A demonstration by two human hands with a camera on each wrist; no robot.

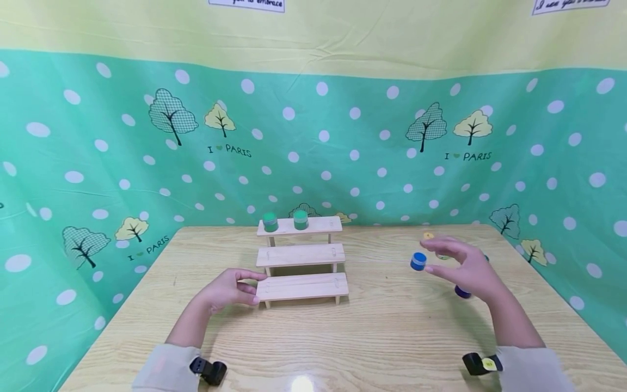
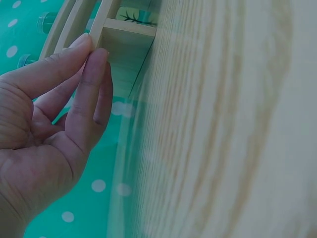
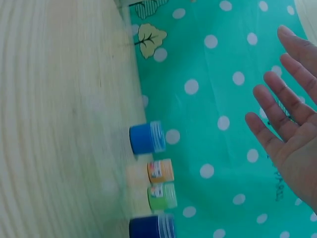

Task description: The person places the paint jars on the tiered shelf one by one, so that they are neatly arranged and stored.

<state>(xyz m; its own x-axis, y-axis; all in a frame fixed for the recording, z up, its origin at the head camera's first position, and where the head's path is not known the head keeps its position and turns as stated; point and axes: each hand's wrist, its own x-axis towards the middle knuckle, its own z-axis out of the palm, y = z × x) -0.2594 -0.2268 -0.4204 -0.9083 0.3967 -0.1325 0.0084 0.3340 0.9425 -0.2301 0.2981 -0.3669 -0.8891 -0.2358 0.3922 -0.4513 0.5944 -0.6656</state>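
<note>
The step in hand was judged to be the taking up of the blue jar (image 1: 418, 261), which was stood on the bench (image 1: 382, 326) to the right of the shelf (image 1: 328, 287). The right hand (image 1: 460, 267) was held above the bench near that jar, its grip wide, with thumb and fingers spread and nothing held; in the right wrist view a gap was shown between fingertips and jar. For a sure hold, the hand was best lowered until the jar's sides were flanked by thumb and fingers, and the body was best pinched rather than the cap. Care was called for around the orange jar (image 3: 161, 170), the light green jar (image 3: 162, 196) and the dark blue jar (image 3: 151, 226), since these could be knocked by the other fingers. By the left hand (image 1: 230, 291) the left end of the lowest tier was held in a narrow grip, between thumb and fingers. Light, steady pressure was judged best there, as a green jar (image 1: 270, 222) and its twin (image 1: 301, 220) were carried on the top tier and could be toppled by a tug. Ribbed, clear-looking caps were seen on the jars by the right hand, over coloured bodies; labels were shown on the orange and light green ones. Paint was guessed as the filling, though the contents themselves could not be made out
</note>
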